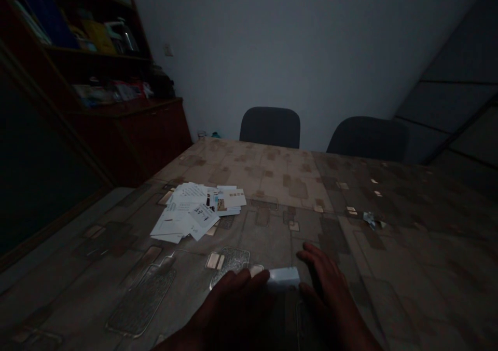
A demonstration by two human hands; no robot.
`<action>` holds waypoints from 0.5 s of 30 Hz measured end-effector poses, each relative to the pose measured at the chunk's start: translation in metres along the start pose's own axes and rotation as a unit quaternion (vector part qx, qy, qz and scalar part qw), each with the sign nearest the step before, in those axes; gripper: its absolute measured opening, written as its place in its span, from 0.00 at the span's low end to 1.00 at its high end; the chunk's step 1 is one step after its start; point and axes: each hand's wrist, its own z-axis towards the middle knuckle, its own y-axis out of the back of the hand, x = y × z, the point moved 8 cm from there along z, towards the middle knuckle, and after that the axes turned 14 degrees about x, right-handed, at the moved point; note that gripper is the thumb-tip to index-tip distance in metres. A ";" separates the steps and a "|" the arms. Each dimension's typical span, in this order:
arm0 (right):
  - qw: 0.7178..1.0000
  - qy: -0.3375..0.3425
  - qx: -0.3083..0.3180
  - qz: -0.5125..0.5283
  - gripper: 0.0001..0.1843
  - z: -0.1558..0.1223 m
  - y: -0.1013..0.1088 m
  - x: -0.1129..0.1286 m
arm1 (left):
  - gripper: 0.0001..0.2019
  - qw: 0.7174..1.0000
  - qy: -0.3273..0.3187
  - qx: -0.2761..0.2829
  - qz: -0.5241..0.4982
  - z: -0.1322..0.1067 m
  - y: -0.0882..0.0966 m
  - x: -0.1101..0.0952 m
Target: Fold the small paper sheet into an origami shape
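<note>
A small white box [284, 277], its markings too dim to read, is at the near side of the table. My left hand [239, 301] grips its left end with bent fingers, which hide that part. At the box's right end is my right hand [329, 288], its thumb and fingers spread apart around that end; whether the thumb touches the box is hard to tell. Farther off to the left lies a loose pile of white printed cards [187, 211], several of them overlapping.
A patterned cloth covers the table [268, 172]. Crumpled scraps [371, 219] lie on the right side. Two dark chairs [270, 127] stand at the far edge, before a pale wall. A wooden cabinet [148, 138] with filled shelves rises at the left. The room is dim.
</note>
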 end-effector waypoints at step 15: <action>0.996 0.025 0.082 0.013 0.21 0.011 0.003 0.007 | 0.23 1.000 0.016 -0.001 -0.027 -0.010 -0.012 0.012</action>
